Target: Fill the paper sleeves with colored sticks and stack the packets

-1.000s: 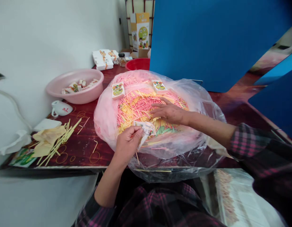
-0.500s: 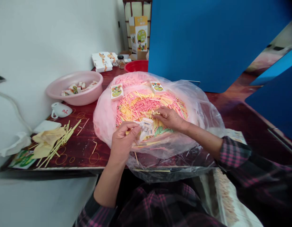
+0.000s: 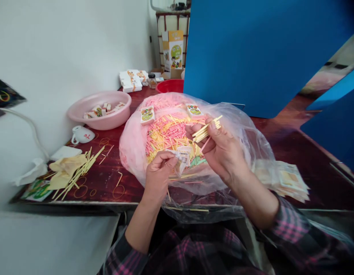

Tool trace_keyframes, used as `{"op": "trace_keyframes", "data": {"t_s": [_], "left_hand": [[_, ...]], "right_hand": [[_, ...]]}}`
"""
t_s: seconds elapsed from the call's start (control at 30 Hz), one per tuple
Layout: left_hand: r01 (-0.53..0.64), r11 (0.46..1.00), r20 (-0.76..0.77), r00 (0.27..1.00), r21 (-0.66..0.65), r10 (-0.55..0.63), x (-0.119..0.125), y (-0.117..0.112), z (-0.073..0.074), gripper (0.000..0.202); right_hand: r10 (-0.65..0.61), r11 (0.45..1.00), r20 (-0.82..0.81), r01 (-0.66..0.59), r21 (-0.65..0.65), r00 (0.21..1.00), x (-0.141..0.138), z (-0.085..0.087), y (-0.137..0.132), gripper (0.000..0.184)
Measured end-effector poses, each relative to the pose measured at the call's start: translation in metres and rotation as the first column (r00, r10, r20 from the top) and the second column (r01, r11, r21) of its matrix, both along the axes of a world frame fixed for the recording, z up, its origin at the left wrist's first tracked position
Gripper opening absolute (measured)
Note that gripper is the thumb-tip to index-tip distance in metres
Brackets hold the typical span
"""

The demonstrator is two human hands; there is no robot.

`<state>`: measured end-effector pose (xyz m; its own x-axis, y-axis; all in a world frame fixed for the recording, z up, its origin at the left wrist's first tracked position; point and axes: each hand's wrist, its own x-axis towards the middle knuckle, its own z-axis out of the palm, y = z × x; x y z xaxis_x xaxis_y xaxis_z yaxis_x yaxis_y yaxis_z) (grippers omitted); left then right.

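My left hand [image 3: 161, 172] pinches a small clear printed packet [image 3: 182, 157] between thumb and fingers, just over the near side of the pile. Raised to the right of it, my right hand [image 3: 222, 147] is closed around a bundle of short pale-yellow sticks [image 3: 205, 131], with one pink stick poking out below. Beneath both hands a big clear plastic bag [image 3: 131, 149] lies opened, filled with pink, yellow and green candy-like sticks [image 3: 173, 130]. Two small printed boxes [image 3: 147, 115] with striped sides rest on the bag's far part, one at left and one at right.
A pink basin [image 3: 108, 121] with small packs stands at back left, beside a white cup [image 3: 83, 135]. Long yellow sticks [image 3: 79, 175] and rubber bands lie at left. A red basin [image 3: 171, 86] sits behind; a blue panel [image 3: 240, 57] blocks the back right. Flat packets [image 3: 290, 179] lie right.
My right hand has lifted from the pile and turned palm up, bringing out the bundle of yellow sticks. My left hand still holds the packet. The view has shifted slightly.
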<state>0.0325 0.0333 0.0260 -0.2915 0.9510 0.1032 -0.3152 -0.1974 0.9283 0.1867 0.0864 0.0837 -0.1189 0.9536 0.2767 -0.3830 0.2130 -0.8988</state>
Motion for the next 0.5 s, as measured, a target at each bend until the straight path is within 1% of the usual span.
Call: {"op": "trace_keyframes", "data": {"t_s": [0.07,0.13,0.2,0.3,0.43,0.5], "left_hand": [[0.002,0.999,0.004,1.0,0.042,-0.002,0.002,0.0,0.0,0.019],[0.006,0.996,0.0,1.0,0.085,-0.006,0.004,-0.001,0.001,0.018],[0.019,0.994,0.005,1.0,0.11,-0.02,0.006,-0.002,0.001,0.017],[0.033,0.994,0.031,0.999,0.107,-0.037,0.009,-0.002,-0.001,0.018],[0.04,0.997,0.078,0.996,0.058,-0.044,0.013,-0.003,-0.003,0.022],[0.042,0.999,0.119,0.992,0.027,-0.045,0.015,-0.003,-0.003,0.024]], "right_hand": [[-0.006,0.999,-0.134,0.013,0.049,0.991,-0.01,0.0,-0.01,0.021],[-0.015,0.994,-0.184,0.034,0.1,0.983,-0.018,-0.002,-0.015,0.019],[-0.017,0.99,-0.156,0.039,0.136,0.988,-0.022,-0.006,-0.016,0.02],[-0.037,0.982,-0.088,0.053,0.183,0.995,-0.022,-0.009,-0.012,0.021],[-0.112,0.955,-0.077,0.129,0.267,0.991,-0.019,-0.005,-0.003,0.019],[-0.129,0.939,-0.065,0.143,0.312,0.989,-0.019,-0.003,-0.001,0.019]]}}
